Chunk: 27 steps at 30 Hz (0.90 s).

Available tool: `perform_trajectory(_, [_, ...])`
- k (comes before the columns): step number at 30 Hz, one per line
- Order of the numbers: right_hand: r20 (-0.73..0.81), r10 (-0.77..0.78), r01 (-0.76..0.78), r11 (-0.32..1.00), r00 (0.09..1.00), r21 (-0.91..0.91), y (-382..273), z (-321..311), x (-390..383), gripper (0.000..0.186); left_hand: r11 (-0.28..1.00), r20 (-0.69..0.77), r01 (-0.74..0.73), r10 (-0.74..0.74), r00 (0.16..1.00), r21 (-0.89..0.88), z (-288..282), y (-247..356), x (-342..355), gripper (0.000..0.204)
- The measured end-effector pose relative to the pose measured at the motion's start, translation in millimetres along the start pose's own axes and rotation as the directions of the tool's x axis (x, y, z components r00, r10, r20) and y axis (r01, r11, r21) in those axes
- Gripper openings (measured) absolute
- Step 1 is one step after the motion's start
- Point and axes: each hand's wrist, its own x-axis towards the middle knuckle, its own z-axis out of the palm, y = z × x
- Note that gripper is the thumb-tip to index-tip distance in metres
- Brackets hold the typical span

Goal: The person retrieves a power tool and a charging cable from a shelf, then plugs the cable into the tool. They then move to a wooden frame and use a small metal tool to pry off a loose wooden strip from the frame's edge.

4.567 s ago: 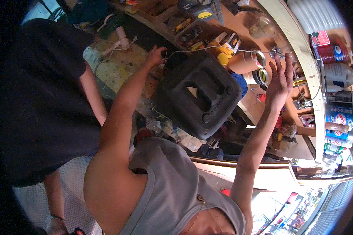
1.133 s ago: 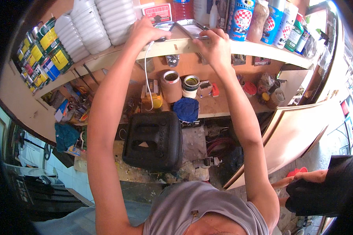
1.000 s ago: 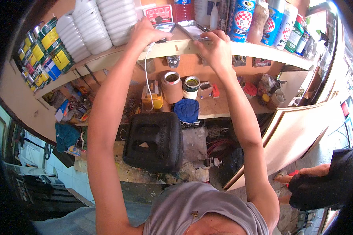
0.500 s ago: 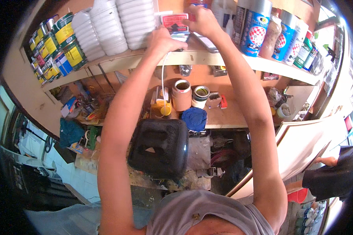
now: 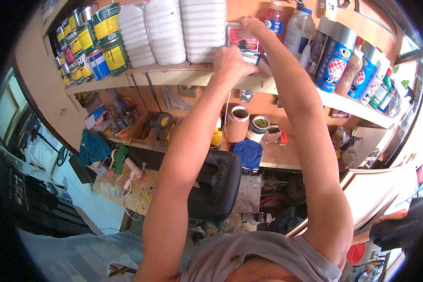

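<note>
Both my arms reach up to the upper shelf. My right hand [image 5: 254, 29] is closed at the top of a red and white box [image 5: 249, 43] that stands against the back wall. Just below and to the left, my left hand [image 5: 231, 65] curls in front of the box, its thumb pointing right. Its other fingers are partly hidden, and what they hold is unclear. Beside that thumb lies a small stack of flat packs [image 5: 252, 57]. A white cord [image 5: 227, 105] hangs from near my left hand over the shelf edge.
White ribbed jugs [image 5: 204, 33] and paint tins [image 5: 113, 54] line the shelf's left side; spray cans [image 5: 336, 58] and bottles stand right. Below are a brown can [image 5: 238, 124], a blue cloth [image 5: 247, 153] and a black case [image 5: 221, 185]. Another person [image 5: 402, 225] is at far right.
The view has swung left, so the shelf sits further right. My right hand has come closer over the red and white box. My left hand stays low beside it.
</note>
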Motion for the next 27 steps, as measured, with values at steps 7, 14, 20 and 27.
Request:
perform_trajectory(7, [0.029, 0.057, -0.055, 0.997, 0.998, -0.048, -7.2, -9.8, -13.1, 0.066, 1.000, 0.012, -0.011, 0.011, 1.000, -0.016, -0.6, 1.0, -5.6, 0.066])
perform_trajectory(14, [0.003, -0.112, 0.112, 0.993, 0.994, -0.035, 11.6, -1.2, 15.9, 0.067, 0.998, -0.015, -0.055, 0.055, 0.998, -0.011, -0.2, -2.8, -3.6, 0.066])
perform_trajectory(20, [-0.098, -0.313, 0.283, 0.928, 0.945, -0.242, 11.9, -9.6, 20.4, 0.046, 1.000, 0.018, -0.012, 0.012, 1.000, 0.025, -1.2, 1.9, -4.3, 0.064])
perform_trajectory(27, [-0.382, -0.262, 0.303, 0.952, 0.886, 0.048, 29.6, -27.4, 19.3, 0.035, 0.998, -0.009, 0.034, -0.034, 0.999, 0.045, 0.1, 1.3, -6.1, 0.064])
